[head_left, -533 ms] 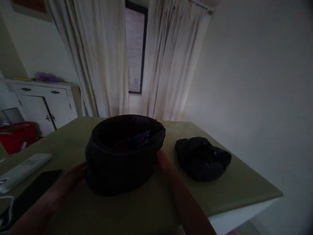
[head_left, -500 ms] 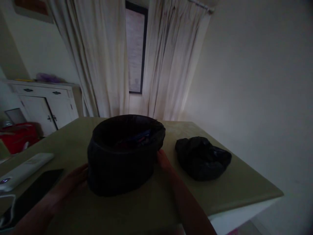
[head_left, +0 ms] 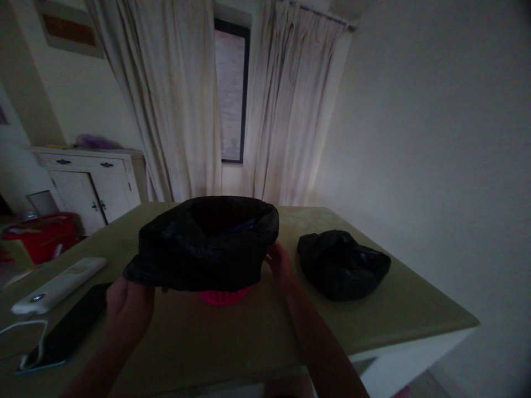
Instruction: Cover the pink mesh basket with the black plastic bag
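Observation:
A black plastic bag (head_left: 199, 254) lines a pink basket (head_left: 225, 297), draped over its rim, its mouth facing up. Only the slatted bottom of the basket shows below the bag. At the left, my left hand (head_left: 130, 298) is closed on the bag's outer edge and holds it out sideways. My right hand (head_left: 280, 262) is at the bag's right side, fingers bent against the plastic and partly hidden behind it. Inside the bag it is dark, with a faint bluish thing (head_left: 249, 225) near the right.
A second black bag (head_left: 342, 268) lies crumpled on the table (head_left: 398, 326) at the right. On the left are a white power strip (head_left: 58, 286), a dark phone (head_left: 72, 323) and a white cable (head_left: 43, 337). A wall (head_left: 423, 166) borders the right side.
My left hand has gone from flat beside the bag to gripping its edge. The bag's left side is pulled outward and up, and the pink basket bottom now shows.

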`<action>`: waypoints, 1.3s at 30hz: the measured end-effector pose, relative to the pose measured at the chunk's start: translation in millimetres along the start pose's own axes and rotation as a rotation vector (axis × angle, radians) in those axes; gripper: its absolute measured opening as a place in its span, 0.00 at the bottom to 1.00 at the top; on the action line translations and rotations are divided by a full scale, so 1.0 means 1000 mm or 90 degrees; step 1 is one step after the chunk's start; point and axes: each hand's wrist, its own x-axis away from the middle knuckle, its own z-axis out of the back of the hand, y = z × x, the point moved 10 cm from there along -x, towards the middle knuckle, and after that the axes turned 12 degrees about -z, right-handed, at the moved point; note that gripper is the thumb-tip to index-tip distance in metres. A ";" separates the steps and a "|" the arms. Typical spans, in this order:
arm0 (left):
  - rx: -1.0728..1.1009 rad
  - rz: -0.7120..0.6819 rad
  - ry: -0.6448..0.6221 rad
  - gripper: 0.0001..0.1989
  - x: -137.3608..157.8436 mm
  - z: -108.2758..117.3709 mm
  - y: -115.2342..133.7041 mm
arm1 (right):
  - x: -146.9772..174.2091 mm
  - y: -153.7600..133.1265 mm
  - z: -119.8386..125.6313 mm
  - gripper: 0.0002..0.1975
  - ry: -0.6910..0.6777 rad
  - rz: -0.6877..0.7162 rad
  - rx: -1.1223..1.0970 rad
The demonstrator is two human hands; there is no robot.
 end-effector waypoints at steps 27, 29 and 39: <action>-0.040 -0.475 -0.297 0.29 -0.085 -0.085 0.192 | 0.034 -0.012 -0.009 0.69 0.070 0.294 0.341; -0.039 -0.481 -0.315 0.28 -0.083 -0.090 0.192 | 0.038 -0.020 -0.009 0.64 0.097 0.318 0.360; -0.075 -0.495 -0.372 0.37 -0.079 -0.108 0.181 | 0.046 -0.042 0.013 0.31 0.322 0.296 0.471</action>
